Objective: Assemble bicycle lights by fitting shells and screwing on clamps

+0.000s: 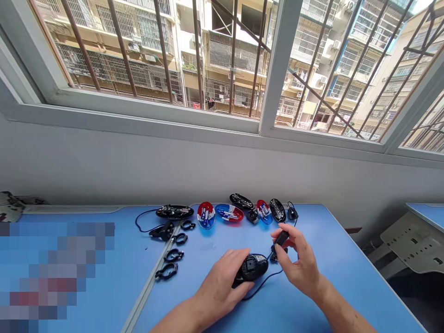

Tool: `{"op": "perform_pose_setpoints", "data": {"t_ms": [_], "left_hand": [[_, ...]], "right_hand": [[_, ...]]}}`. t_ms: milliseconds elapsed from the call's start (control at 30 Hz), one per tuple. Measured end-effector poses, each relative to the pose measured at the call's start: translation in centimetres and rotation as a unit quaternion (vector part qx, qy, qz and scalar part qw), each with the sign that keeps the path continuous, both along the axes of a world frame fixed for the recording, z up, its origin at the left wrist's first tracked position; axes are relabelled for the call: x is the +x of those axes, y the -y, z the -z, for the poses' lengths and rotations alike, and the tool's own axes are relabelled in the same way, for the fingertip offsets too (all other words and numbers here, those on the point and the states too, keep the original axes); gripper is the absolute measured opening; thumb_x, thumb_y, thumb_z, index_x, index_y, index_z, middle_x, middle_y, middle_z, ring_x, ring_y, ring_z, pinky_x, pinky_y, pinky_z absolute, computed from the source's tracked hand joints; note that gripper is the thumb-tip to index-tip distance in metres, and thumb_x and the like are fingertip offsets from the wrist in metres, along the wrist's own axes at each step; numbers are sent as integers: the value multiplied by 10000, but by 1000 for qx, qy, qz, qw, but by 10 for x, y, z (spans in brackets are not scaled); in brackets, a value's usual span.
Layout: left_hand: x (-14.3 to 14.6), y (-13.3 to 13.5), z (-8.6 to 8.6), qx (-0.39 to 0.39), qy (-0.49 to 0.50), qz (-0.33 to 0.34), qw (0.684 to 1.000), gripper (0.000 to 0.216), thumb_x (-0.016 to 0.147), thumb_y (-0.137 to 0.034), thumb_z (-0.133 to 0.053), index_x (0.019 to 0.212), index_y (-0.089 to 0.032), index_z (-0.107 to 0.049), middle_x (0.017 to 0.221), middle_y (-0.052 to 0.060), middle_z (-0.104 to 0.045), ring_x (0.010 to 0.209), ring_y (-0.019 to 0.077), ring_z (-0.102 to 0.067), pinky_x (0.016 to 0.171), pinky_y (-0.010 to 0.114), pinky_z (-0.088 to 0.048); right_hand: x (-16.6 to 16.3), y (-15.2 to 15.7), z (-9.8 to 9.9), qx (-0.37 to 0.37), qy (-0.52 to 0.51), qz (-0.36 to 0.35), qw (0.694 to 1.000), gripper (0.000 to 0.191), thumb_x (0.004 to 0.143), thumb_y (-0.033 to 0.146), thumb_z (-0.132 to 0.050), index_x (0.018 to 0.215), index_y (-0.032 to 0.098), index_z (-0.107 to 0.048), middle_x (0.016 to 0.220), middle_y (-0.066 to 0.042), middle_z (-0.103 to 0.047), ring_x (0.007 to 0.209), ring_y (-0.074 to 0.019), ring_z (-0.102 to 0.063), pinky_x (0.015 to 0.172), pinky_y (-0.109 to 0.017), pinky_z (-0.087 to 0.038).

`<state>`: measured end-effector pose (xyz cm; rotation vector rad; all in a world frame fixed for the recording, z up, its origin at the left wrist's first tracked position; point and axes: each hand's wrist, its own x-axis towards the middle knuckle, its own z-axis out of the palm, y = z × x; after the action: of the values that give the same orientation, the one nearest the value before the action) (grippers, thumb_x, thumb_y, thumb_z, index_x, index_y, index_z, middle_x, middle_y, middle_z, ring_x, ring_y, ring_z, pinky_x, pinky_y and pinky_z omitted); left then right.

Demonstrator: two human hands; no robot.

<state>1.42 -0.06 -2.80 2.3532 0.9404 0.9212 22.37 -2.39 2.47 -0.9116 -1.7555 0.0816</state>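
While the left hand (224,280) clasps a black oval plastic shell (255,267) over the smooth blue tabletop (322,243), the right hand (301,263) pinches a small black rectangular plastic piece (282,238) just beside it; a thin black cable (261,285) curves below, and red-and-blue oval plastic cases (238,215) lie beyond.

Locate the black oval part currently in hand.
In the head view, the black oval part is in the left hand, low and just right of centre, left of the right hand.
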Motion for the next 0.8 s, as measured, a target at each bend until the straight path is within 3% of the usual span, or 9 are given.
{"op": "perform_pose_setpoints", "data": {"t_ms": [233,400,633,800], "left_hand": [[-2,-1,-6,10,9,-3,1000,466,709,-151,-604,1161,-236,-530,1061,59,-675,912,258,-611,806,365,-514],[-5,-4,-17,18,15,-45,999,436,703,-138,-623,1129,-216,-572,1076,76,-695,957,275,-629,835,388,-529],[-11,-14,-16,28,44,-122,991,355,719,-158,-617,1067,-224,-596,1030,56,-698,960,262,-641,838,382,-535],[-13,-17,-16,7,54,-146,988,377,694,-152,-600,1059,-245,-599,1025,28,-703,944,243,-653,846,352,-535]], "right_hand": [[1,0,1,0,-29,7,1000,379,861,106,-524,1213,232,-462,954,-59,-664,794,-161,-675,645,-281,-612],[1,2,-5,-12,-46,8,999,252,856,128,-552,1083,228,-510,914,-43,-639,718,-142,-660,607,-260,-598],[-7,15,-7,-51,22,-107,993,210,831,114,-563,970,241,-468,887,-31,-658,705,-138,-628,606,-247,-542],[-21,20,2,-92,34,-194,976,199,827,117,-557,886,246,-418,886,-27,-658,705,-123,-606,626,-222,-523]]}}
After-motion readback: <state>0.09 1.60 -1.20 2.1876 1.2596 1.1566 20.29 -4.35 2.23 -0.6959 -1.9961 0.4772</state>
